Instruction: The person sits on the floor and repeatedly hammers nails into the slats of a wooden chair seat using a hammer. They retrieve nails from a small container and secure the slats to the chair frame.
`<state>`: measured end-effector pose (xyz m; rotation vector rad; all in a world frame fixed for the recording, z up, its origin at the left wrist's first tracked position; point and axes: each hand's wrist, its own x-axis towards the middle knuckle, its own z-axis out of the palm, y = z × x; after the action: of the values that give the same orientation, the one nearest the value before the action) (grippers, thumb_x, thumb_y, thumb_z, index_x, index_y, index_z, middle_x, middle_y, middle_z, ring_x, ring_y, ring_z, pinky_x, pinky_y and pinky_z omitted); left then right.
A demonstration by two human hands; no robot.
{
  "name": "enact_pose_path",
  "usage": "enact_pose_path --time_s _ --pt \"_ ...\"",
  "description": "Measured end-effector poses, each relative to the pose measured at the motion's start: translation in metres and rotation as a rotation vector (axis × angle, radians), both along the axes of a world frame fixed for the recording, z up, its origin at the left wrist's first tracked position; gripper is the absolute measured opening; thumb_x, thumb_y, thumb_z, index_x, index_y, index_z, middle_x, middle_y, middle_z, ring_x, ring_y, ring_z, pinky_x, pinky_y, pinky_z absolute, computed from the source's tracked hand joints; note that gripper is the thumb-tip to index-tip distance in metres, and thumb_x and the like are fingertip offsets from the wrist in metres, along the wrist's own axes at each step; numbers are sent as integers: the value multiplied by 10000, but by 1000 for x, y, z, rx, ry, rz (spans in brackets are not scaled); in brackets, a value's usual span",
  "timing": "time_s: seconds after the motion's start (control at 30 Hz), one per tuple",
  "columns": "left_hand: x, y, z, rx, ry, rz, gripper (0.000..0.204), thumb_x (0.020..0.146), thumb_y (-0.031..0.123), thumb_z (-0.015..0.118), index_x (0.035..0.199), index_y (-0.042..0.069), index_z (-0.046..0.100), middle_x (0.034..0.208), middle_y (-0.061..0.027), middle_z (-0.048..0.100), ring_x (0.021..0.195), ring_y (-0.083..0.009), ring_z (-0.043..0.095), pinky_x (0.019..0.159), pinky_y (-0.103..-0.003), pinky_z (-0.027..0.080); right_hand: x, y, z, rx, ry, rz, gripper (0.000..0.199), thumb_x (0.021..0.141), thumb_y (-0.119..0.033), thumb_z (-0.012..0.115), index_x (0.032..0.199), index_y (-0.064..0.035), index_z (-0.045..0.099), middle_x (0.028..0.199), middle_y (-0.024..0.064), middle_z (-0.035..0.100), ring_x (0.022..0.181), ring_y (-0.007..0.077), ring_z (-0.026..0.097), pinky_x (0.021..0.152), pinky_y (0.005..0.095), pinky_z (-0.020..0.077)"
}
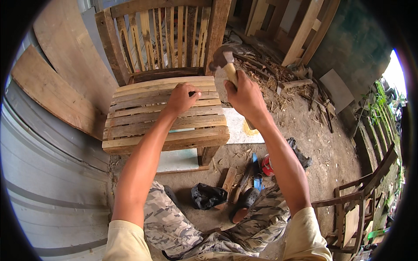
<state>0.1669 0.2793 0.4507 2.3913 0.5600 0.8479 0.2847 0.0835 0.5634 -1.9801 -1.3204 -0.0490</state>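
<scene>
My right hand point(247, 95) is wrapped round the wooden handle of a hammer point(230, 71). The hammer's dark metal head is raised, just right of the chair's back post. My left hand point(183, 98) rests on the slatted seat of a wooden chair point(143, 118), its thumb and fingers pinched together over the slats near the right side. What the pinch holds is too small to make out. Behind the seat stands the chair's backrest point(163, 39), with upright slats between thick posts.
Wide boards point(56, 91) lean at the left beside grey metal sheeting point(52, 187). A black plastic bag point(209, 195), a red can point(267, 165) and a blue tool point(257, 172) lie near my feet. Wood scraps point(296, 83) litter the ground; another wooden chair point(359, 200) stands at right.
</scene>
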Motion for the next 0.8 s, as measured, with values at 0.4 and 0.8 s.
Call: enact_pose_path --time_s 0.4,0.8 --pt "1 -10 6 75 65 82 152 843 182 714 963 110 775 893 -142 639 904 -328 592 847 -447 476 16 9 -25 -119 -34 13 266 957 -217 517 981 45 473 728 302 631 698 466 647 674 520 518" --pt "3 -5 0 50 54 45 205 856 221 703 1001 89 764 896 -148 611 913 -319 598 841 -416 465 27 7 -18 -246 8 9 237 977 -212 484 975 24 484 725 236 638 660 336 663 612 465 535"
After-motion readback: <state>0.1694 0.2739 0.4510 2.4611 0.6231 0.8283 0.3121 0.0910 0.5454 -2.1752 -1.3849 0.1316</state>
